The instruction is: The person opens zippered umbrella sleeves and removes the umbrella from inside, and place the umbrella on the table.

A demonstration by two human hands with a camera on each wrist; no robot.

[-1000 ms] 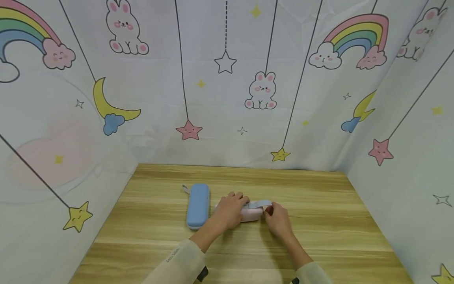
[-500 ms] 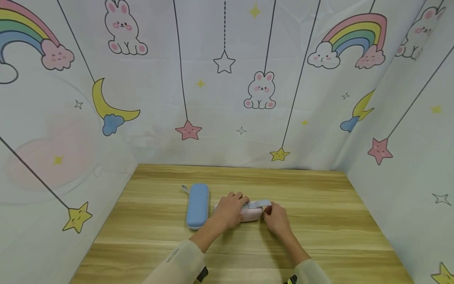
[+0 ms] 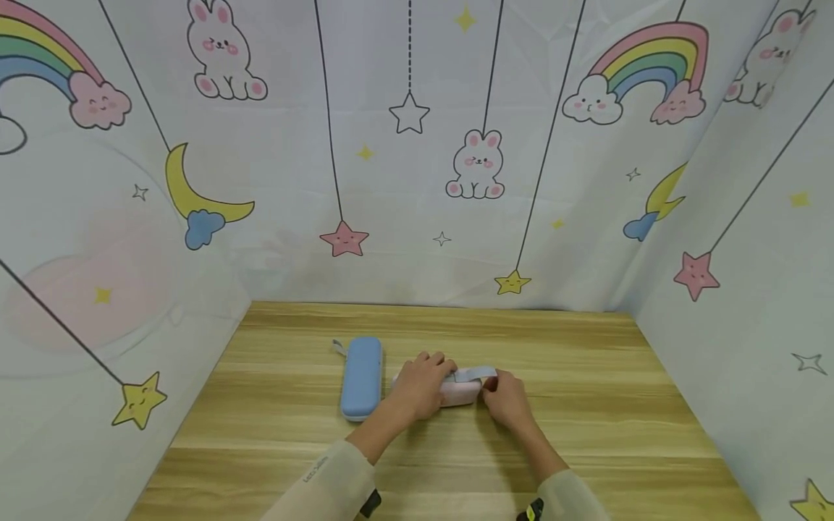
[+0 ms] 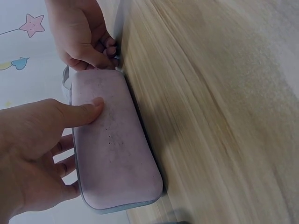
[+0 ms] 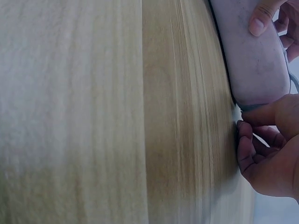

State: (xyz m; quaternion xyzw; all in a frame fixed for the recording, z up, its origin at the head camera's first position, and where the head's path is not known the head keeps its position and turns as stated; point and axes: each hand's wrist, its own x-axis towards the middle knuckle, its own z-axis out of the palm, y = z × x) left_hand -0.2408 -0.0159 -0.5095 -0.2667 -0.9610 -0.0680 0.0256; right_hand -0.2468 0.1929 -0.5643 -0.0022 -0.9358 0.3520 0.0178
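A pink case [image 3: 460,394] is near the middle of the counter [image 3: 573,376], which is yellowish brown with a wood grain. The case is long with rounded corners, and seems to stand on its long side, its broad face turned toward me. Seen from my left wrist, that face carries dark smudges and tiny dots, and a grey edge [image 4: 126,206] runs behind it. A grey strap [image 3: 474,374] arches along the top, toward the right end.

My left grip [image 3: 422,387] is clasped on the left part of the case, thumb lying on the near face, fingers over the top and behind. My right grip [image 3: 508,399] is curled at the right end, thumb and fingertips pinching the case by its edge; any small part between them is hidden.

To the left, a blue case [image 3: 361,380] lies flat near my left wrist, its length running away from me, a grey loop [image 3: 339,347] at its far left corner. My left sleeve [image 3: 329,485] and right sleeve [image 3: 572,496] are cream; the left one bears small, blurred lettering.

Beyond the counter and along both sides hangs white cloth [image 3: 287,181] printed with rabbits, rainbows, moons and stars.
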